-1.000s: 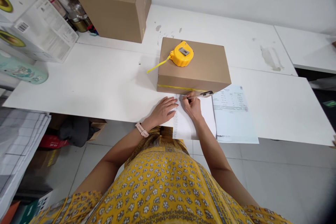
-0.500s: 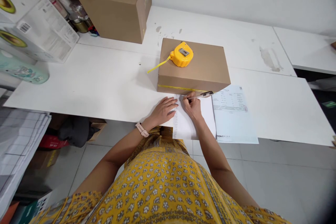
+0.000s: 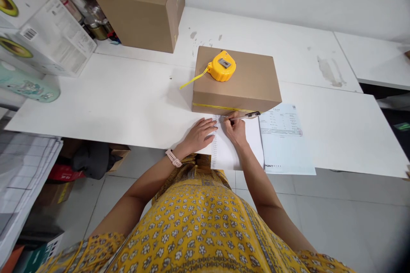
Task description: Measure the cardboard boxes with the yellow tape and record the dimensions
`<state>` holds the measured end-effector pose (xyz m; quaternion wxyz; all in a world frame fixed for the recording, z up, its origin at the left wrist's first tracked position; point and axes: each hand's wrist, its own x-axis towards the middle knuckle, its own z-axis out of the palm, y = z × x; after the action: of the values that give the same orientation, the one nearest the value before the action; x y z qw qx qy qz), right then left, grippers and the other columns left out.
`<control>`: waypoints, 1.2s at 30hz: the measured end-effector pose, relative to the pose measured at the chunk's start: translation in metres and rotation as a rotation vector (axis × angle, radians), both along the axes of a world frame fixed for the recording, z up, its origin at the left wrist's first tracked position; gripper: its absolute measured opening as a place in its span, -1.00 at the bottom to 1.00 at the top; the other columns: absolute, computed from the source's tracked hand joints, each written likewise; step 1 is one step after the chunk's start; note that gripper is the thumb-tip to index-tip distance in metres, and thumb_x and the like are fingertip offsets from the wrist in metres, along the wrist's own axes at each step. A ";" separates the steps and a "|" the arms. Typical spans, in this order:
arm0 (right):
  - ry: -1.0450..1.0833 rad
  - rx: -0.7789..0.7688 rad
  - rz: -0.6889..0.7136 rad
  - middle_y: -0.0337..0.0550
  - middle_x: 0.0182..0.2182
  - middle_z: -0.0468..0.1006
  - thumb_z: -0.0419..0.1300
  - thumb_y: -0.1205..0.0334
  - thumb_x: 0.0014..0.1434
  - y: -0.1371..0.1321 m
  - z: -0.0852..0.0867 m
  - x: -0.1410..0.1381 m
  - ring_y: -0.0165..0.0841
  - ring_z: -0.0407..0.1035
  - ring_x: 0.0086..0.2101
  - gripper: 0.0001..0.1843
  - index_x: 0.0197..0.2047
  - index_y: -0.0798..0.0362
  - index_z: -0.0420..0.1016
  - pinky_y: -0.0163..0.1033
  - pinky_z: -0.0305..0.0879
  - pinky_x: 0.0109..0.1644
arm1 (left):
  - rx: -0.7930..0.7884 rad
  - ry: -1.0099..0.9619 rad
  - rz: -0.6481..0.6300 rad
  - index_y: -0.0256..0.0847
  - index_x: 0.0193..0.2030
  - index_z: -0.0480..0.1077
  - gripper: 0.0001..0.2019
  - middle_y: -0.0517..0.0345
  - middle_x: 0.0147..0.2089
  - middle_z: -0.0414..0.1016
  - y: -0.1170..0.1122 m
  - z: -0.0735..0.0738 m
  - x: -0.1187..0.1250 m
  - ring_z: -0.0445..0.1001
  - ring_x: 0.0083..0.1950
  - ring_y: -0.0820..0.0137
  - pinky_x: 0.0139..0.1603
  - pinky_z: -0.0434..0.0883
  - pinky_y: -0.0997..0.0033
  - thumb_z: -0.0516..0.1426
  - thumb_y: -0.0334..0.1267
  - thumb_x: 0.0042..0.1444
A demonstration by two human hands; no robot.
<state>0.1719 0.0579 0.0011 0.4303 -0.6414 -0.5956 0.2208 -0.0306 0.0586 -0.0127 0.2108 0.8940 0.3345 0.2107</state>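
Note:
In the head view my right hand is closed around a pen, its tip down near the top of a spiral notebook. My left hand lies flat on the table, fingers stretched out, their tips at the notebook's spiral edge. Right behind the notebook stands a closed brown cardboard box with yellow tape along its front. On the box's top rests a yellow tape measure with a yellow strap. A printed light-blue sheet lies against the notebook's right side.
Larger cardboard boxes are stacked at the back left. White cartons with avocado pictures and a mint-green bottle stand at the far left. The white table ends just in front of me; the notebook and sheet overhang its edge.

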 end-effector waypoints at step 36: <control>-0.632 0.018 -0.314 0.10 -0.01 0.53 -0.01 0.54 0.14 -0.059 -0.026 0.060 -0.07 0.30 -0.06 -0.38 0.18 0.00 0.54 0.01 0.22 0.00 | 0.268 -0.265 0.252 -0.13 -0.05 0.53 -0.75 0.01 -0.04 0.66 0.006 0.028 -0.003 0.60 0.11 0.20 0.25 0.51 -0.04 0.02 -0.24 0.42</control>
<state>0.2321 -0.0015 -0.0253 0.2591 -0.7581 -0.5952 -0.0626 -0.0335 0.0642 0.0158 0.1042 0.8297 0.3818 0.3936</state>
